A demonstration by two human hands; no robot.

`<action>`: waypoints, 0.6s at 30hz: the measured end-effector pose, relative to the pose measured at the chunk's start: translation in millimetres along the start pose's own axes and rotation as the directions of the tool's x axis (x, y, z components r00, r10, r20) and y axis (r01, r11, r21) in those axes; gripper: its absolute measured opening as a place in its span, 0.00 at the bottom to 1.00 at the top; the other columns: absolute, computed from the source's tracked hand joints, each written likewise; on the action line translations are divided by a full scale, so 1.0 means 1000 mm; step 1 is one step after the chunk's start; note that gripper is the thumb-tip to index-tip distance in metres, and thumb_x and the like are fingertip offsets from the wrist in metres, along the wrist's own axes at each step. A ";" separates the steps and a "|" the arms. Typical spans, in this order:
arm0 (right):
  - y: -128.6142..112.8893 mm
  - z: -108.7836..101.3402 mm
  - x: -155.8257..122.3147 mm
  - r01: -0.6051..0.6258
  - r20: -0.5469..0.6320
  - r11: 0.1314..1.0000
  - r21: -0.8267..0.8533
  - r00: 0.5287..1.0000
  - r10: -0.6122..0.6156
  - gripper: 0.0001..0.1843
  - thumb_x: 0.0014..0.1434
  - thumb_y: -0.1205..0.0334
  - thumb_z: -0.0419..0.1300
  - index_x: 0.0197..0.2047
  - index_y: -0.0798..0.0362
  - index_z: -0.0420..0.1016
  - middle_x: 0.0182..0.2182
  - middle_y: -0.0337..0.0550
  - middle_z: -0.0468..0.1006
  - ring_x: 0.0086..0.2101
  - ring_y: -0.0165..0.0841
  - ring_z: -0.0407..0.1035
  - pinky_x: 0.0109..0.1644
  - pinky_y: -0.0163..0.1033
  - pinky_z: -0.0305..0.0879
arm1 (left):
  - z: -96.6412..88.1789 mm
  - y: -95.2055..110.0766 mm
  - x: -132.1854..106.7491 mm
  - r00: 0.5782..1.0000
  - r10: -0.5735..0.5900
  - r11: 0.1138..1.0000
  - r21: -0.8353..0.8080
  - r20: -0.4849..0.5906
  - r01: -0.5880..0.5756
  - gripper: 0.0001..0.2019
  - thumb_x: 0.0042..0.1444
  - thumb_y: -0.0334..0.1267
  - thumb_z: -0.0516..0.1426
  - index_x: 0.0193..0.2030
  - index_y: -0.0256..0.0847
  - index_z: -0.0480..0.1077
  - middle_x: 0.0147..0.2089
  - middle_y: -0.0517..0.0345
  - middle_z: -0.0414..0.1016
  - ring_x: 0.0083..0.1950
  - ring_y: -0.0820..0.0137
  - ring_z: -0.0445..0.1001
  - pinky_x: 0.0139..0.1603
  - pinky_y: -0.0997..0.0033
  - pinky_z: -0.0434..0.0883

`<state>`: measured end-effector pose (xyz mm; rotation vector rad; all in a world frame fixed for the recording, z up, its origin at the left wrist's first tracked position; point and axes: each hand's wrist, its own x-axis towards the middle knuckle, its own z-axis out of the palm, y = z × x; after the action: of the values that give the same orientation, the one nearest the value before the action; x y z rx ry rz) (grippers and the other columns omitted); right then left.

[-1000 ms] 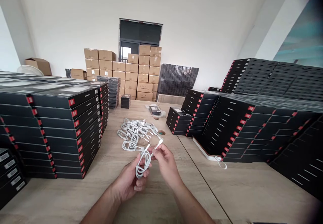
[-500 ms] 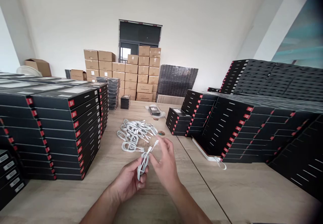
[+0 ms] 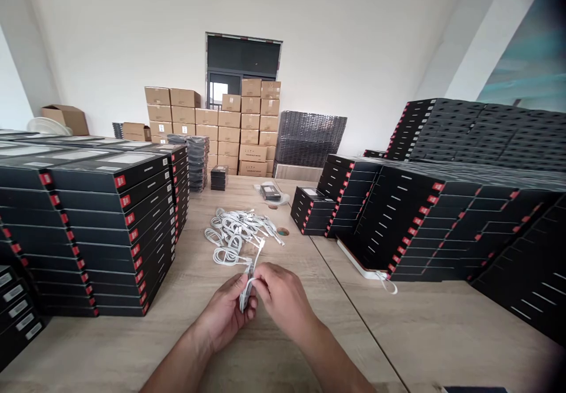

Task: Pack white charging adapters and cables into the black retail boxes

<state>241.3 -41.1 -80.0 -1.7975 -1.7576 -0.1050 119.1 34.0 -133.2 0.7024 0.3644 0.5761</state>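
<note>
A coiled white cable (image 3: pixel 244 300) is held upright above the table by my left hand (image 3: pixel 225 310), its fingers and thumb wrapped round the bundle. My right hand (image 3: pixel 283 295) is closed at the bundle's right side, thumb and forefinger pinching a strand of the same cable. One plug end (image 3: pixel 261 244) sticks up past the hands, pointing away from me. Just beyond lies a loose pile of white cables (image 3: pixel 239 228), several of them coiled. The inside of my left palm is partly hidden.
Tall stacks of black boxes with red labels stand on the left (image 3: pixel 145 228) and right (image 3: pixel 398 222) of the wooden table (image 3: pixel 283 369). A plastic-wrapped black box (image 3: pixel 269 191) lies farther back, near a round hole (image 3: pixel 282 232). Brown cartons (image 3: pixel 230 136) are piled by the wall.
My right hand has moved from near the plug end down to the side of the bundle and closed on a strand. The left hand keeps its hold, nearly in the same place.
</note>
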 end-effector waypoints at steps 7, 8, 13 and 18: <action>-0.005 0.001 0.002 -0.247 0.144 0.779 0.576 0.969 0.201 0.06 0.58 0.63 0.57 0.28 0.51 0.69 0.22 0.33 0.72 0.23 0.28 0.68 0.29 0.32 0.62 | 0.006 -0.003 -0.002 0.999 -0.036 0.999 0.021 -0.002 0.036 0.18 0.54 0.50 0.62 0.36 0.35 0.72 0.29 0.58 0.72 0.26 0.75 0.69 0.24 0.76 0.63; -0.006 0.001 0.002 -0.256 0.152 0.753 0.606 0.967 0.206 0.07 0.57 0.62 0.58 0.28 0.51 0.69 0.21 0.33 0.72 0.23 0.28 0.68 0.29 0.33 0.63 | 0.007 -0.002 -0.003 0.999 -0.039 0.999 0.025 -0.003 0.039 0.18 0.53 0.51 0.62 0.36 0.35 0.72 0.29 0.57 0.72 0.26 0.75 0.68 0.23 0.76 0.62; -0.005 0.008 0.004 -0.390 0.278 0.556 0.734 0.919 0.278 0.09 0.56 0.56 0.57 0.28 0.51 0.68 0.19 0.33 0.72 0.18 0.29 0.66 0.22 0.33 0.62 | 0.013 -0.004 -0.005 1.000 -0.007 1.000 0.024 -0.004 0.007 0.22 0.51 0.57 0.62 0.30 0.37 0.68 0.25 0.61 0.69 0.24 0.77 0.65 0.23 0.77 0.59; 0.001 0.013 0.004 -0.395 0.188 0.742 0.542 0.917 0.351 0.10 0.55 0.58 0.57 0.24 0.52 0.72 0.18 0.36 0.73 0.20 0.31 0.68 0.27 0.35 0.63 | 0.013 -0.009 -0.003 0.995 0.062 0.991 0.122 -0.073 -0.052 0.26 0.48 0.63 0.60 0.30 0.37 0.69 0.25 0.61 0.69 0.21 0.77 0.64 0.20 0.77 0.55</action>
<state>238.5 -31.8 -88.9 -1.6555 -1.2412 0.6063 126.7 19.6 -129.7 0.8101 0.4545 0.6404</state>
